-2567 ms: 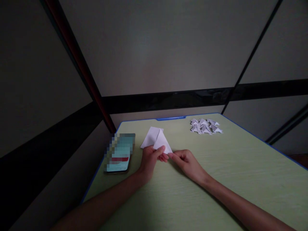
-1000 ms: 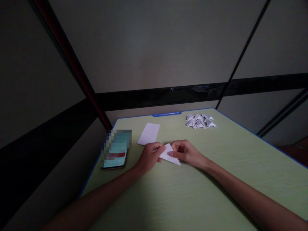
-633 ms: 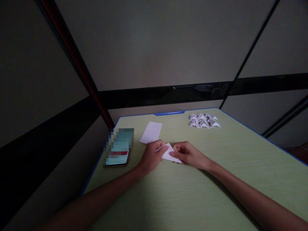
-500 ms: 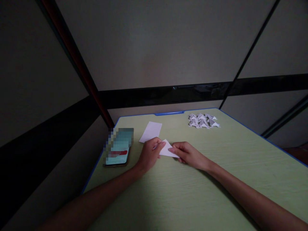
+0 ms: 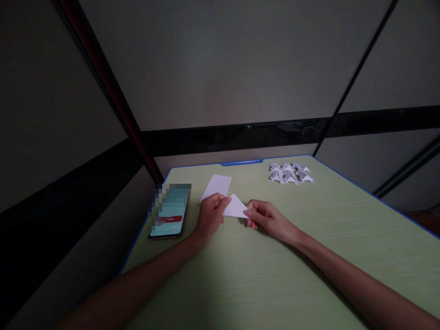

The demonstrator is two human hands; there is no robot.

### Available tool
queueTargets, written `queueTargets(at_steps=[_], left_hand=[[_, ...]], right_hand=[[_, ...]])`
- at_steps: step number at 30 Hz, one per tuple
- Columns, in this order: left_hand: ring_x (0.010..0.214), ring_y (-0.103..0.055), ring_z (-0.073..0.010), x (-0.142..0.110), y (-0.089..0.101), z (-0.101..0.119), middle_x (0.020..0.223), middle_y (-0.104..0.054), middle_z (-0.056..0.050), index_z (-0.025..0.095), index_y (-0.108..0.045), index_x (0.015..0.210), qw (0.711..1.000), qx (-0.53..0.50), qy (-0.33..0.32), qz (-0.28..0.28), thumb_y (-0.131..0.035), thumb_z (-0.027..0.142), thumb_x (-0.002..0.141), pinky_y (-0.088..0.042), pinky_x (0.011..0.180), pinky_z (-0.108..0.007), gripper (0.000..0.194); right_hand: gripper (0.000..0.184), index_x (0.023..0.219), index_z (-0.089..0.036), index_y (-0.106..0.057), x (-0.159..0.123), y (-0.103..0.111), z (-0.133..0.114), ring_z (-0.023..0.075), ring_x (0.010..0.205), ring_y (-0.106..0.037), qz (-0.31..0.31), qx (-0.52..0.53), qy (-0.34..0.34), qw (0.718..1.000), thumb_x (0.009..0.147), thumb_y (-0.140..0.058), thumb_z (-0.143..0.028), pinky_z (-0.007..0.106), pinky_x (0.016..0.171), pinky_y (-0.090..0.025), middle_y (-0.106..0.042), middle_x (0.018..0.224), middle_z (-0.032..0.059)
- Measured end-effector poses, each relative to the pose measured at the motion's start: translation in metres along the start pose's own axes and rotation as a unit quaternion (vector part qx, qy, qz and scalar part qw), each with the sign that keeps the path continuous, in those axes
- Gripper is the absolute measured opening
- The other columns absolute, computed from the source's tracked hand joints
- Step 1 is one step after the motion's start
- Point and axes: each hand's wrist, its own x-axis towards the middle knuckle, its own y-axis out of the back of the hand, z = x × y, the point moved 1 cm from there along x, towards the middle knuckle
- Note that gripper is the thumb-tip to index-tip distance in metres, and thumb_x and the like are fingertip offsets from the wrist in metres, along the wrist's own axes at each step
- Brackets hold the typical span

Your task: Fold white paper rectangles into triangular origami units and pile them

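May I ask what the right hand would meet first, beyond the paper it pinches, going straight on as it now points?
Most likely the left hand, which holds the same folded paper, though depth is unclear.

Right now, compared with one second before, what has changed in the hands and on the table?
The folded paper has moved left and slightly away from the person, together with the left hand. The right hand now pinches nearer the paper's right corner. Both hands hold it, as before. The flat paper, phone and small folded pieces stayed in place.
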Motion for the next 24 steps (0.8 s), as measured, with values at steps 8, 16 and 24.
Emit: queueTargets(at_steps=[8,16,24], left_hand=[[0.044,-0.057,-0.0122,-0.009,-0.012,0.002,0.050,-0.061,-0.001,0.013,-0.046,0.074,0.978,-0.116,0.069,-0.161,-0.057,0.031,0.064,-0.043,0.044,-0.021,0.024],[0.057,-0.061,-0.0155,-0.011,-0.012,0.000,0.063,-0.066,-0.006,0.010,-0.052,0.093,0.964,-0.217,0.097,-0.122,-0.055,0.029,0.068,-0.047,0.060,-0.028,0.031],[0.053,-0.060,-0.0154,-0.012,-0.008,0.003,0.060,-0.065,-0.008,0.008,-0.061,0.071,0.950,-0.181,0.120,-0.226,-0.059,0.027,0.062,-0.045,0.055,-0.026,0.021]], right_hand=[[0.026,0.063,-0.017,-0.041,0.004,0.008,0.002,0.0067,0.045,-0.040,0.185,0.019,0.097,0.978,0.078,-0.044,-0.038,0.020,0.046,-0.032,-0.045,0.049,-0.0040],[0.016,0.091,-0.018,-0.054,-0.005,0.000,-0.004,0.0147,0.076,-0.054,0.108,-0.187,0.254,0.943,0.078,-0.044,-0.019,0.029,0.069,-0.042,-0.058,0.082,0.0059],[0.015,0.084,-0.019,-0.062,-0.009,0.003,-0.012,0.0162,0.072,-0.056,0.095,-0.278,0.300,0.907,0.076,-0.049,-0.019,0.030,0.066,-0.043,-0.063,0.076,0.0068]])
